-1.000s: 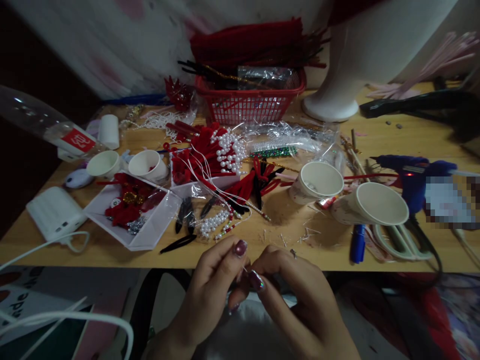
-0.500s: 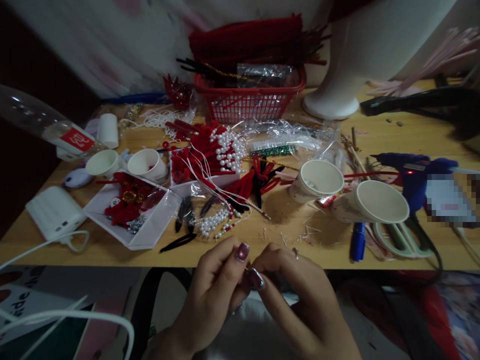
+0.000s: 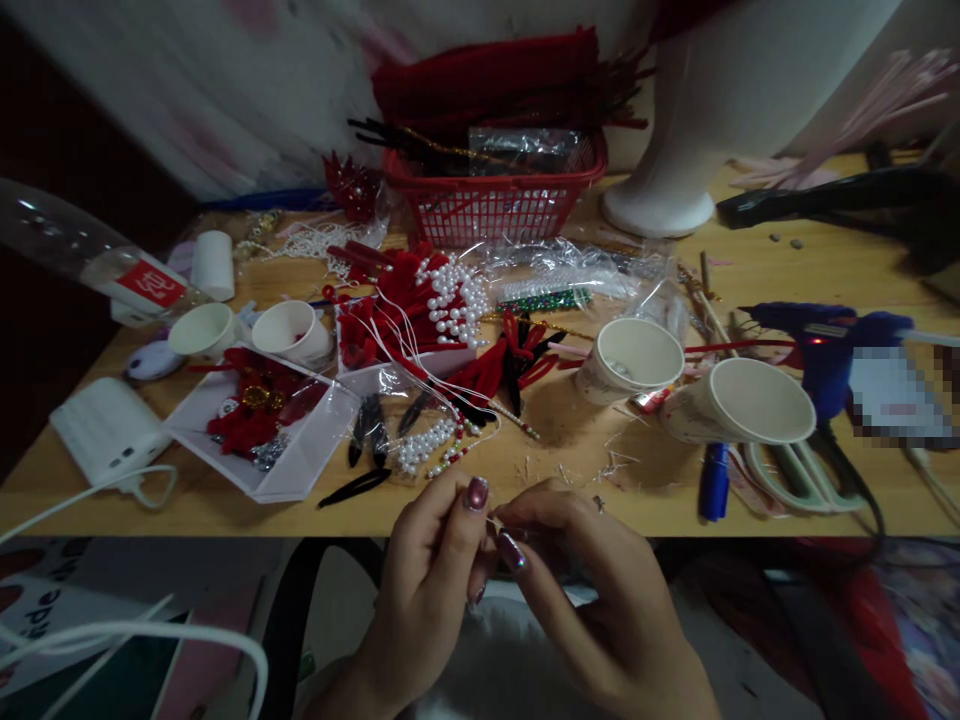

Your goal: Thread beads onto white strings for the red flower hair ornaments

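Note:
Both my hands meet in front of the table's front edge, fingertips nearly touching. My left hand (image 3: 439, 580) is closed, thumb pressed to the bent fingers. Opposite it, my right hand (image 3: 589, 585) is closed too, with its thumb and forefinger in a pinch and a ring on one finger. A tiny pale sliver (image 3: 493, 521) shows between the fingertips, too small to name. Just beyond the hands lie white pearl beads (image 3: 426, 447) in a clear bag, black fuzzy strips (image 3: 354, 487) and bits of thin white thread or wire (image 3: 616, 463).
White hexagonal trays (image 3: 289, 485) hold red pieces and pearl stems. Paper cups (image 3: 761, 400), a blue glue gun (image 3: 806, 335) with a red light, scissors (image 3: 806, 490) and a blue marker (image 3: 714, 482) stand right. A red basket (image 3: 491, 205) is behind; a bottle (image 3: 112, 260) leans left.
The fingertips have shifted slightly, and the gap between the two thumbs is a little wider. The table things stay as they were; the view has moved a touch.

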`<action>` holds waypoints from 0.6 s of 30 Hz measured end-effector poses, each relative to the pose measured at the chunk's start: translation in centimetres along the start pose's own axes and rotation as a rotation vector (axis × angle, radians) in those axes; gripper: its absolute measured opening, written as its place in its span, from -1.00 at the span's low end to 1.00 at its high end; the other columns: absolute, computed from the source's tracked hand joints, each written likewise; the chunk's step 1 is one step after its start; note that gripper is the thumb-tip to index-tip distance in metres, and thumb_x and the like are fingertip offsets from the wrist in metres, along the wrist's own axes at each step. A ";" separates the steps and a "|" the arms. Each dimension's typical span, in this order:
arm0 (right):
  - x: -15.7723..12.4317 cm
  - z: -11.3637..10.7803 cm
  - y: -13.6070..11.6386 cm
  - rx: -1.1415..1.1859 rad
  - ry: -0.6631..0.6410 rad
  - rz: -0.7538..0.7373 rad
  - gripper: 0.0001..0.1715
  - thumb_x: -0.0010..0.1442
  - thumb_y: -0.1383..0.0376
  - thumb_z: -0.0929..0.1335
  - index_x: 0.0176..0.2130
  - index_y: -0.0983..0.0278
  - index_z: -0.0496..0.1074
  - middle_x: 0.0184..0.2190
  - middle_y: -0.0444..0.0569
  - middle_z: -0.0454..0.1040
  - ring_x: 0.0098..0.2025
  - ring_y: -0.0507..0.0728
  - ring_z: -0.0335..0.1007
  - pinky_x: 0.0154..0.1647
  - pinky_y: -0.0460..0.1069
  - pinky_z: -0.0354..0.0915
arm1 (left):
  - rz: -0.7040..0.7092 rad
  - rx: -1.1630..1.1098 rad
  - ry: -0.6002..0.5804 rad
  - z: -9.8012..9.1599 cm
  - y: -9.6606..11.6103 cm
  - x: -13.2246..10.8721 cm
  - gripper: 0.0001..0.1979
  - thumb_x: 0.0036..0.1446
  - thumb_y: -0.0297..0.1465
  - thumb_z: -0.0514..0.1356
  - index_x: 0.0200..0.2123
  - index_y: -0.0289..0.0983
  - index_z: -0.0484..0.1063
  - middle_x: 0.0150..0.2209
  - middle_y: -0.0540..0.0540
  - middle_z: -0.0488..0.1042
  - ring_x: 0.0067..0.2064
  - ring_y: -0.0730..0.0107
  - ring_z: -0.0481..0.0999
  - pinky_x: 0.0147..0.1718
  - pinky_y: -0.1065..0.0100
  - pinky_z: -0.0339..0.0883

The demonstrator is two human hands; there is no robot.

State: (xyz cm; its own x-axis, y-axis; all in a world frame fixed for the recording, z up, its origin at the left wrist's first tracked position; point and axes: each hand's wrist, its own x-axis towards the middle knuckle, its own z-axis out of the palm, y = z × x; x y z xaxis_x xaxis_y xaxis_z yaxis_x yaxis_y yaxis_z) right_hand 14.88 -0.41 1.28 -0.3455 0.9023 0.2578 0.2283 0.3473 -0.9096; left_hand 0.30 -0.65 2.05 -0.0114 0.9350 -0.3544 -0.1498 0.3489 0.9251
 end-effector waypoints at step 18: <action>0.6 0.0 0.8 -0.064 0.068 -0.087 -0.82 0.32 0.47 0.29 -0.14 0.23 0.39 -0.37 -0.11 0.53 -0.39 0.02 0.46 -0.36 -0.12 0.35 | 0.101 0.132 0.125 0.5 -0.5 0.0 -0.55 0.29 -0.10 0.14 -0.57 -0.20 0.19 -0.68 0.13 0.07 -0.64 0.52 0.06 -0.66 0.42 -0.08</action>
State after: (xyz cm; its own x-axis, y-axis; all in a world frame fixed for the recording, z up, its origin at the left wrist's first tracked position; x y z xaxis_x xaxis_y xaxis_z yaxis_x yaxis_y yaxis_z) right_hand 14.83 0.37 0.68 -0.3041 0.8826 0.3586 0.2583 0.4387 -0.8607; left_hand 0.88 -0.82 1.62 -0.1432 0.9535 -0.2650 -0.0107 0.2663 0.9638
